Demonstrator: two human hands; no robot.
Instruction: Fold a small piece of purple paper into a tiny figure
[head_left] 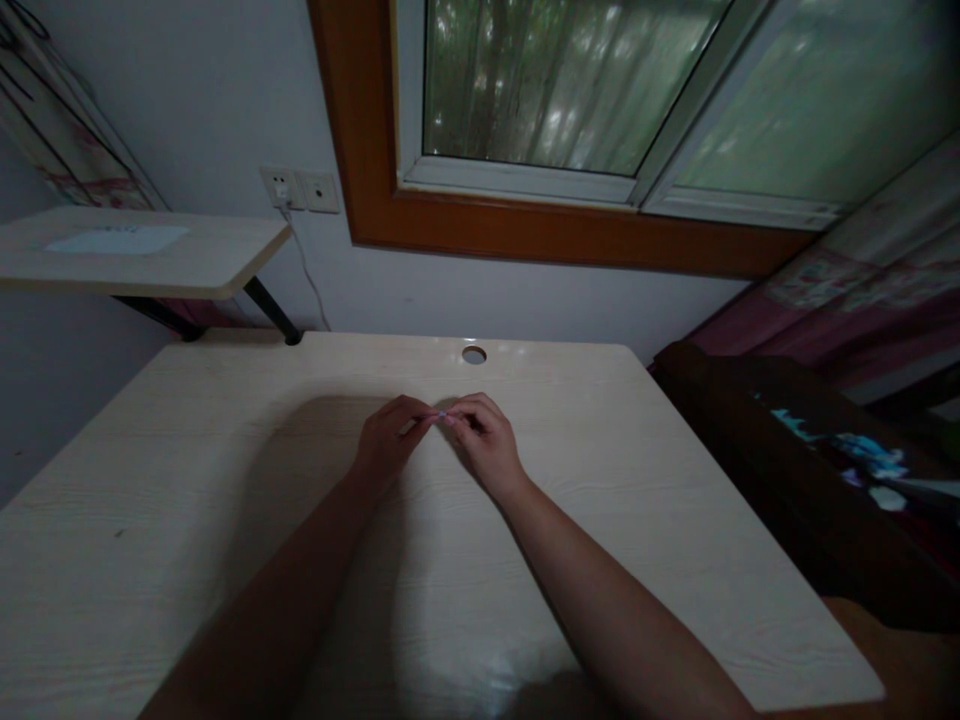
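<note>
Both hands meet over the far middle part of a pale wood-grain desk [585, 520]. The thumb and fingers of my left hand [390, 435] are pinched together, pointing right. My right hand [486, 430] pinches from the other side, its fingertips almost touching the left ones. Between the two pinches shows a tiny light purplish thing [442, 414]. It is too small and mostly covered by the fingertips, so its kind cannot be made out.
A round cable hole [474, 355] lies beyond my hands near the desk's back edge. At the left a raised shelf [247, 262] stands on black legs. Wall sockets [300, 190] hold a plug with a white cord. Dark furniture [750, 430] adjoins the right side, below a window.
</note>
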